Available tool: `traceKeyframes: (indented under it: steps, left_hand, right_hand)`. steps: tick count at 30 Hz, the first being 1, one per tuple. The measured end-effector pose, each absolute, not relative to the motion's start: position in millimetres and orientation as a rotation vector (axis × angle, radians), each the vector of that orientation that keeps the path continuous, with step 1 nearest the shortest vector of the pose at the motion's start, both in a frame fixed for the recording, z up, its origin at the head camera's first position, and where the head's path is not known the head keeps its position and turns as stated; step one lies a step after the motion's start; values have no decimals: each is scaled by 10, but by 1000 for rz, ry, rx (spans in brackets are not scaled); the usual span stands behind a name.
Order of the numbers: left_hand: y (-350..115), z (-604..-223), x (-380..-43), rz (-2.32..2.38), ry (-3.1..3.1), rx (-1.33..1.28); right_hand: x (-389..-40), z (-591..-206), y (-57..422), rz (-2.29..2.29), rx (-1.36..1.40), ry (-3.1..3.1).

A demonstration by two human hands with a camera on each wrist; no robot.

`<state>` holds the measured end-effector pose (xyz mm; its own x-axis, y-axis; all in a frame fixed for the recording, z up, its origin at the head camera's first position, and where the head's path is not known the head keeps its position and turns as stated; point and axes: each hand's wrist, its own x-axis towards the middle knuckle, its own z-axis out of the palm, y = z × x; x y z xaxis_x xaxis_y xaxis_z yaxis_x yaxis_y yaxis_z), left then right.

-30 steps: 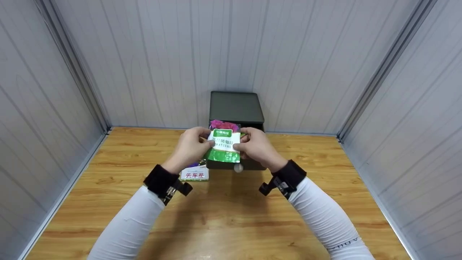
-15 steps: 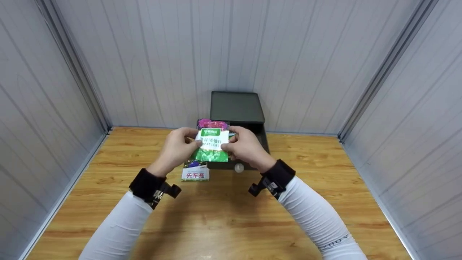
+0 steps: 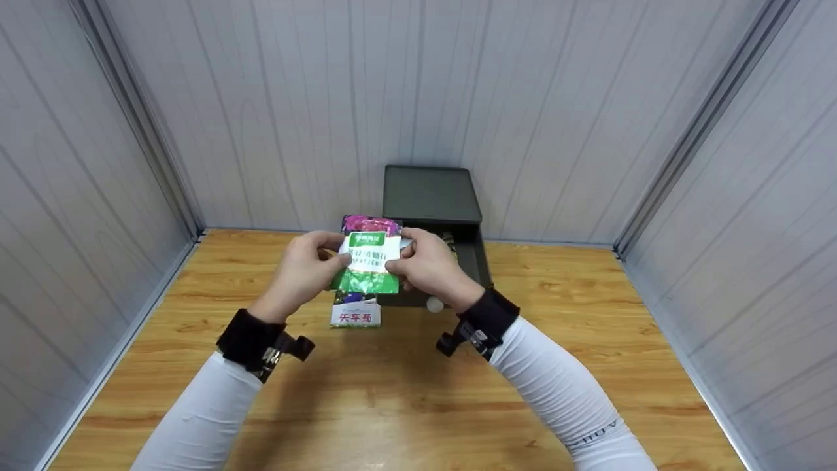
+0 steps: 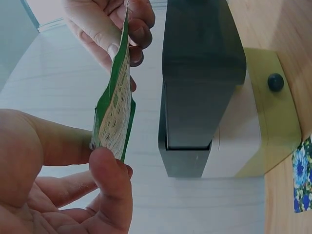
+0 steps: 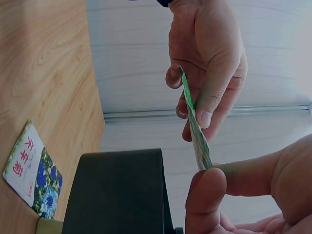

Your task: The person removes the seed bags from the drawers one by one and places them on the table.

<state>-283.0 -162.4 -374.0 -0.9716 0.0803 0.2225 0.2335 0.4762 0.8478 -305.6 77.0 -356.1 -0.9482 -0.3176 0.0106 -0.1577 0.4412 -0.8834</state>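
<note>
- Hands and packet have shifted left since a second ago, so the packet's now mostly clear of the drawer in the head view.
- Left hand [image 3: 297, 265] pinches one side edge of the green-and-white packet [image 3: 369, 261], thumb on the front.
- Right hand [image 3: 431, 265] does the same on the other edge. My guess: pinching both sides keeps floppy packaging flat and the label readable.
- That packet's held up in the air, pink flowers at the top, face toward the person.
- Second packet [image 3: 356, 317] lies flat on the table [image 3: 556, 366], partly hidden from above by the held one.
- Right beside it, the dark drawer [image 3: 409, 299] is pulled out of its box [image 3: 431, 193], probably for reaching inside. Something patterned's in there, can't tell what.
</note>
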Motion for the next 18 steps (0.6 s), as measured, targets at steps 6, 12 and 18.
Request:
traceKeyframes:
  steps: [6, 12, 18]
  left_hand:
    - [-1737, -3742, -2792, -1498, -2573, -250]
    - [-1854, -3766, -2746, -1496, -2561, -258]
    - [-1962, -3766, -2716, -1476, -2583, -230]
  right_hand:
    - [-3034, -3558, 640, -1492, -447, 2559]
    - [-3016, -3569, 511, -1493, -439, 2549]
    - [-3006, -3589, 378, -1489, -453, 2566]
